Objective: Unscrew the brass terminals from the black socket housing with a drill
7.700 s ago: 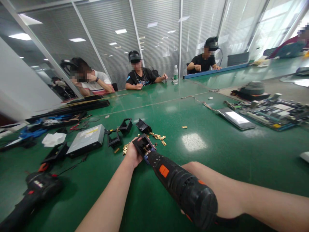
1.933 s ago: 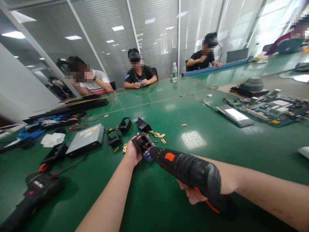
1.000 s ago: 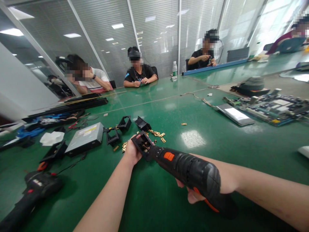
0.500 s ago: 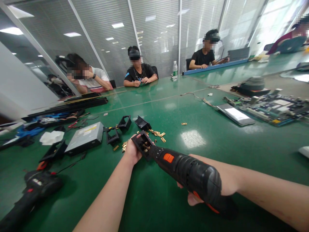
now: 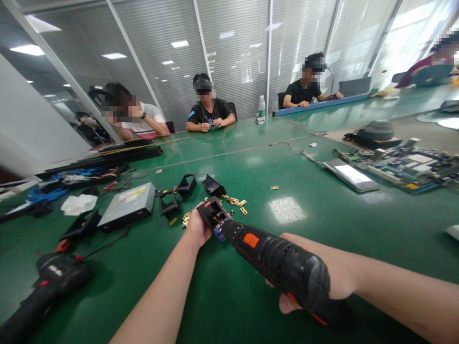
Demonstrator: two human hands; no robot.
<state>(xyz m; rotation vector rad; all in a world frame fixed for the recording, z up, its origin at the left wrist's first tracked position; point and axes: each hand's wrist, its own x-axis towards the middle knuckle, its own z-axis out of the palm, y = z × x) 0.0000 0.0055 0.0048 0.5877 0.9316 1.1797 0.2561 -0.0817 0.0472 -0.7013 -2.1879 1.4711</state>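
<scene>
My left hand (image 5: 196,225) is closed round a small black plastic housing (image 5: 211,213) with brass parts inside, held just above the green table (image 5: 322,215). My right hand (image 5: 315,282) grips a black and orange electric screwdriver (image 5: 283,267); only some fingers show under its body. The tool's tip sits in the open side of the housing. Several small brass pieces (image 5: 234,202) lie on the table just beyond the housing, and two more black housings (image 5: 186,185) (image 5: 213,185) rest behind them.
A grey optical drive (image 5: 127,206) and black frames lie at the left, with a second black drill (image 5: 43,291) at the near left. A circuit board (image 5: 405,165) and a silver slab (image 5: 349,174) lie at the right. Other people sit along the far edges.
The screwdriver's body has tilted and shifted slightly while its tip stayed in the housing. My left hand kept its hold. The camera view shifted a little.
</scene>
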